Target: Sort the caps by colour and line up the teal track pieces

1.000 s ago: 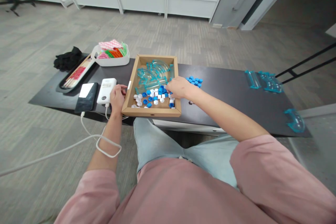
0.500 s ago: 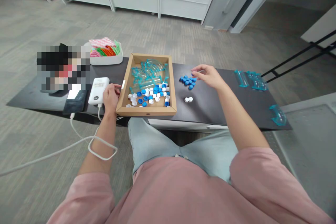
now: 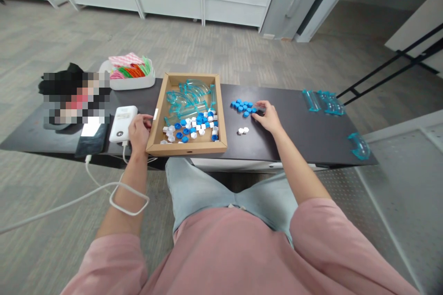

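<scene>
My right hand (image 3: 267, 117) is low over the black table, thumb and fingers closed around a blue hexagonal piece (image 3: 254, 110) at the right edge of a cluster of blue hexagonal pieces (image 3: 239, 107). Two white hexagonal pieces (image 3: 243, 131) lie nearer to me. My left hand (image 3: 139, 130) rests by the left wall of a cardboard box (image 3: 188, 148), fingers loosely bent and holding nothing; whether they touch the wall I cannot tell. Inside the box are clear teal tube parts (image 3: 190, 97) and many loose blue and white hexagonal pieces (image 3: 194, 128).
Left of the box are a white power bank (image 3: 123, 123) with a cable (image 3: 86, 197), a dark phone (image 3: 92, 136) and a white tub (image 3: 133, 84) of colourful strips. Teal tube parts (image 3: 330, 102) lie at the table's right end, with a curved one (image 3: 359, 146) near its corner.
My right hand has come down and nearer to me, to the right side of the blue cluster. My left hand stays beside the box. The whole view has shifted slightly.
</scene>
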{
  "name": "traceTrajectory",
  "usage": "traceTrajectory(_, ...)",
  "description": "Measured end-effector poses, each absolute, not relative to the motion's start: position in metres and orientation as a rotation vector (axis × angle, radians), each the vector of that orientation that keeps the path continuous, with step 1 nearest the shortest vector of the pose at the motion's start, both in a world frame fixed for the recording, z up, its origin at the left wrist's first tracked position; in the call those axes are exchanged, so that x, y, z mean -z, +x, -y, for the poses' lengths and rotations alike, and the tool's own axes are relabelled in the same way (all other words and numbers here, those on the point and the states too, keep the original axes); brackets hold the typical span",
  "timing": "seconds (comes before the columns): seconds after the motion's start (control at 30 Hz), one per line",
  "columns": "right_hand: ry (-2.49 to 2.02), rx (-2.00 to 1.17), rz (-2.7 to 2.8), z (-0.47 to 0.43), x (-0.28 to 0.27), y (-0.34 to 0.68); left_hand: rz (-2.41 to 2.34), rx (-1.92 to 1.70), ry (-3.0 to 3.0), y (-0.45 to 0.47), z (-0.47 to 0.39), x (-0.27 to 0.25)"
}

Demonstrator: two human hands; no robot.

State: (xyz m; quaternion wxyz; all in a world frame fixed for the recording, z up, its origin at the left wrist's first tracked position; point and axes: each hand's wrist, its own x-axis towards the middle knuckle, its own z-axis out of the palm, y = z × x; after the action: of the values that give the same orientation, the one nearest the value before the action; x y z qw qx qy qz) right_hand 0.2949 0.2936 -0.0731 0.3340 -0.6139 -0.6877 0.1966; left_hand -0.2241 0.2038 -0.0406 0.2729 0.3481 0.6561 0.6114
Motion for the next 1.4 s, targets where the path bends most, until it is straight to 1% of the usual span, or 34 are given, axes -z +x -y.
traceTrajectory(0.17, -1.575, -0.461, 2.108, -0.294, 0.069, 0.280, -1.782, -1.640, 0.952, -0.223, -0.204, 0.039)
traceTrajectory(0.3, -1.588, -0.453, 2.244, -0.312, 0.065, 0.251, -1.791, -1.641, 0.950, -0.222, -0.203, 0.037)
traceTrajectory(0.47, -1.588, -0.383, 2.294, -0.334, 0.063, 0.223, -1.795, -1.631, 0.923, -0.222, -0.203, 0.037)
traceTrajectory(0.6, -1.602, -0.259, 2.212, -0.329, 0.048, 0.208, -1.792, -1.631, 0.907, -0.223, -0.204, 0.038)
traceTrajectory(0.7, -1.451, -0.196, 2.260, -0.309, 0.021, 0.187, -1.791, -1.629, 0.896, -0.225, -0.206, 0.040)
traceTrajectory(0.87, -0.993, -0.274, 2.753, -0.274, -0.026, 0.128, -1.771, -1.652, 0.915, -0.226, -0.205, 0.044)
traceTrajectory(0.97, -0.844, -0.242, 2.985, -0.261, -0.034, 0.092, -1.767, -1.649, 0.913, -0.226, -0.204, 0.045)
traceTrajectory(1.17, -0.880, -0.070, 3.135, -0.249, -0.027, 0.060, -1.757, -1.659, 0.930, -0.226, -0.204, 0.046)
traceTrajectory(1.27, -0.886, -0.173, 3.107, -0.247, -0.027, 0.063, -1.753, -1.654, 0.929, -0.226, -0.204, 0.046)
traceTrajectory(1.4, -0.809, -0.599, 2.860, -0.255, -0.026, 0.087, -1.751, -1.649, 0.912, -0.225, -0.205, 0.043)
